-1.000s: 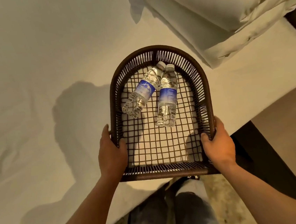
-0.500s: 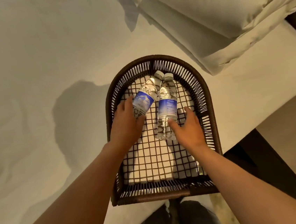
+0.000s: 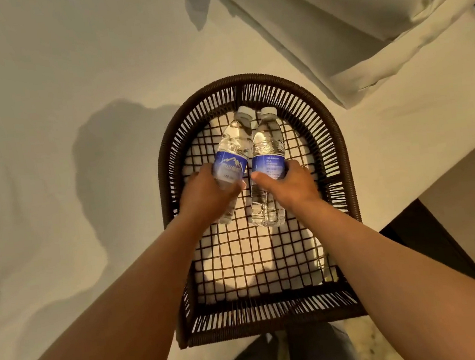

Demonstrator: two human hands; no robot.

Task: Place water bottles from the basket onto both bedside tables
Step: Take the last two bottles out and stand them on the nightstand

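Observation:
A dark brown woven basket point(image 3: 331, 129) rests on the white bed near its corner. Two clear water bottles with blue labels lie inside it side by side, white caps pointing away from me. My left hand point(image 3: 206, 194) is closed around the lower half of the left bottle point(image 3: 231, 148). My right hand point(image 3: 288, 184) grips the right bottle point(image 3: 267, 144) at its label, thumb across the front. Both bottles still lie in the basket. No bedside table is in view.
White pillows point(image 3: 359, 14) lie stacked at the upper right, just beyond the basket. The white sheet point(image 3: 62, 110) spreads wide to the left. A dark bed frame edge point(image 3: 429, 236) and pale floor show at the lower right; my legs stand below the basket.
Both hands left the basket's near rim, reached forward into it, and closed around the two bottles. The bottles now lie closer together and more parallel.

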